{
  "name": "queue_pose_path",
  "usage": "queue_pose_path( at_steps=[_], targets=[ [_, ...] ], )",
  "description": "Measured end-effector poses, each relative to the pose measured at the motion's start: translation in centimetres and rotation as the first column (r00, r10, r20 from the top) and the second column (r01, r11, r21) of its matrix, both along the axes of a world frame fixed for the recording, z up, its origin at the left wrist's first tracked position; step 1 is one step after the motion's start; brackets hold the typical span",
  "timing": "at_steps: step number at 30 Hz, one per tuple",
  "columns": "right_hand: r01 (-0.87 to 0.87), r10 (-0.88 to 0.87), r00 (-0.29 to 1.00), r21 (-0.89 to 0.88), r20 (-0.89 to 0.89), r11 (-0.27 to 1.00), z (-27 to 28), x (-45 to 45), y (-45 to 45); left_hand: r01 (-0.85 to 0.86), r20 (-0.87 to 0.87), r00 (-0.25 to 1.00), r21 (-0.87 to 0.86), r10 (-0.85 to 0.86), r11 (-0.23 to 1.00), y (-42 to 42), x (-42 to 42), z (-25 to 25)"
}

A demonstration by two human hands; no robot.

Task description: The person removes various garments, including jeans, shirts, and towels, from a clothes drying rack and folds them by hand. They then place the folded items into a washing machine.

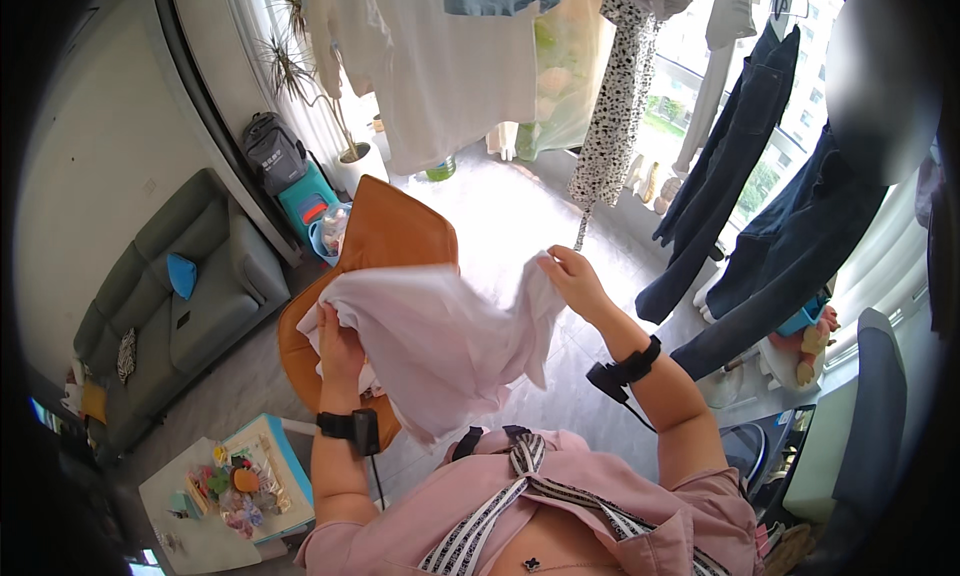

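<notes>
A pale pinkish-white cloth garment is stretched between my two hands in front of my chest. My left hand grips its left side, over the seat of an orange-brown chair. The upper right corner is pinched in the fingers of my right hand, above the grey tiled floor. The cloth hangs in loose folds and is partly blurred, so its exact kind is hard to tell. It hides part of the chair, where some other fabric shows beneath.
Shirts, a black-and-white patterned garment and dark jeans hang ahead and to the right. Left are a grey sofa, a backpack and a potted plant. A low table with toys stands at lower left.
</notes>
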State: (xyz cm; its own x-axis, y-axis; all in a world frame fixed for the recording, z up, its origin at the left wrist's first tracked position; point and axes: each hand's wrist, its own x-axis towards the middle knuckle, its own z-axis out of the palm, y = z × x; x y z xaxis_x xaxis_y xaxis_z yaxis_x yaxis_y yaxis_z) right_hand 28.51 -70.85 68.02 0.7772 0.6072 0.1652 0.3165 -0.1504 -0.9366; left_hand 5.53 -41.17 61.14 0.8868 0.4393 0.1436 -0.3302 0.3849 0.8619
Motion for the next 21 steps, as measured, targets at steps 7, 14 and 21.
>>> queue_pose_path(
  at_steps=[7, 14, 21],
  targets=[
    [-0.514, 0.517, 0.848, 0.055, -0.119, 0.856, 2.1, -8.0, 12.2, -0.213, 0.085, 0.967, 0.788, 0.241, 0.578, -8.2, 3.4, -2.4],
    [-0.531, 0.52, 0.846, -0.097, -0.116, 0.842, 0.4, -3.2, 19.5, -0.178, -0.358, 0.918, 0.005, 0.168, 0.984, -3.7, 2.5, -9.4],
    [0.004, -0.039, 0.732, 0.053, 0.68, 0.999, 9.7, 9.7, 32.5, -0.32, -0.435, 0.894, -0.454, 0.107, 0.831, 1.3, 1.7, -5.1]
  ],
)
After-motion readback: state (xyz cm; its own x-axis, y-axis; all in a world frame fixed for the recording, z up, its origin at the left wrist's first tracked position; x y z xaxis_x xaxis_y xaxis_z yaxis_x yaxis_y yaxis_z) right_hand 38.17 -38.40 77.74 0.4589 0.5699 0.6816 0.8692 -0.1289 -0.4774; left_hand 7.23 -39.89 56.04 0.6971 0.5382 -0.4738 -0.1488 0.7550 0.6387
